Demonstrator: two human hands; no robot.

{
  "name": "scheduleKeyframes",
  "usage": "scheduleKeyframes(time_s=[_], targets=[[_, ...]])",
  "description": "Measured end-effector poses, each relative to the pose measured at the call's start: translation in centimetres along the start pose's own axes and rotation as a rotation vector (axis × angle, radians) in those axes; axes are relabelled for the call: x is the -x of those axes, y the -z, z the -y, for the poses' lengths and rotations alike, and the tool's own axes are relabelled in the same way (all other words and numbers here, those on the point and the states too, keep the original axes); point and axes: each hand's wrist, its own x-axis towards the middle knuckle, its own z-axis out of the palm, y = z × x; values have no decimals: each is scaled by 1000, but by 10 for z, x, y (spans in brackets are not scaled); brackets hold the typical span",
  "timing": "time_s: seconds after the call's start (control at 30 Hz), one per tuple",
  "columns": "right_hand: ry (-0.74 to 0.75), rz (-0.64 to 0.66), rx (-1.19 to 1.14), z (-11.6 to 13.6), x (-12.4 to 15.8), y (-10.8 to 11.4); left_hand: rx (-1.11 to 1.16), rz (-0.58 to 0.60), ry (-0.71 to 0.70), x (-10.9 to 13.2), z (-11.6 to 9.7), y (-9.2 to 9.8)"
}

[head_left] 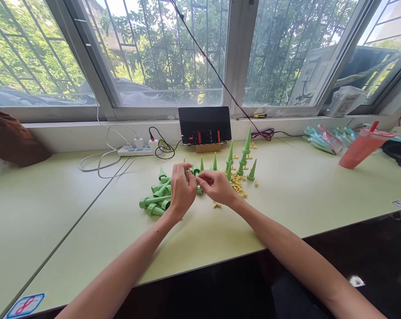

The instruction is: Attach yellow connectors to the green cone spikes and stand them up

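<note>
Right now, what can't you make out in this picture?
All in the head view:
Green piece in the left hand: mostly hidden by that hand.
Anything pinched by the right hand: too small to tell.
Phone: its screen markings are too small to read.
Brown bundle: cut off by the left edge.

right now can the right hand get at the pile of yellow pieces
Probably yes: the right hand is close to the yellow pieces, and their near edge looks open, with green cones standing mostly behind. It does seem occupied beside the left hand, though.
</note>
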Motion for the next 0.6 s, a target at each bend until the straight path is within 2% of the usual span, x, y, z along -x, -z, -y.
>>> scheduleKeyframes(time_s=[0.17,0.37,0.6], targets=[[-6,-11,-5,-3,-1,0,17,44,-2,2,-1,-1],[9,29,0,-6,-1,-1,16,44,4,2,-5,1],[0,16,-17,-4,0,0,26,15,20,0,-3,1]])
